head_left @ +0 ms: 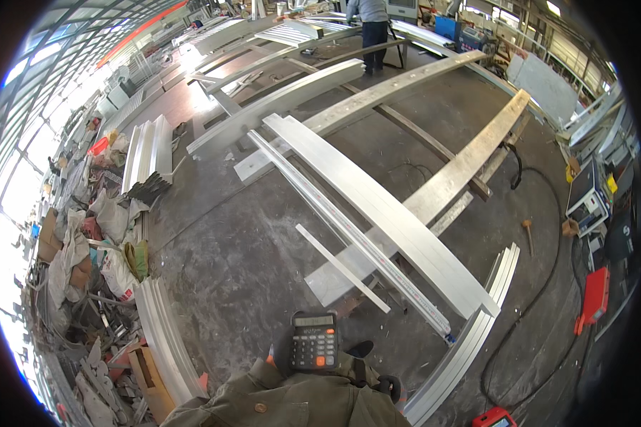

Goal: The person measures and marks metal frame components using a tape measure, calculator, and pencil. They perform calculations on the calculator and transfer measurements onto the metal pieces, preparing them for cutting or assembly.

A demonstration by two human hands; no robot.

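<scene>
A black calculator [315, 343] with grey and orange keys is held upright in front of my body at the lower middle. My left hand [283, 349], dark and partly hidden, is closed on its left edge. At the right side of my olive jacket [263, 402] a dark shape, seemingly my right hand [388, 388], shows low down; its fingers cannot be made out. Ahead, long silvery metal profiles [384, 213] lie across metal beams [470, 156], with a narrow strip [342, 267] beside them.
Scrap and sacks [114, 220] are heaped along the left. More profiles lie at lower left [167, 334] and lower right [470, 341]. A black cable [548, 285] curves over the floor near a red case [595, 295] and a red device [493, 418]. Another person [374, 32] stands far ahead.
</scene>
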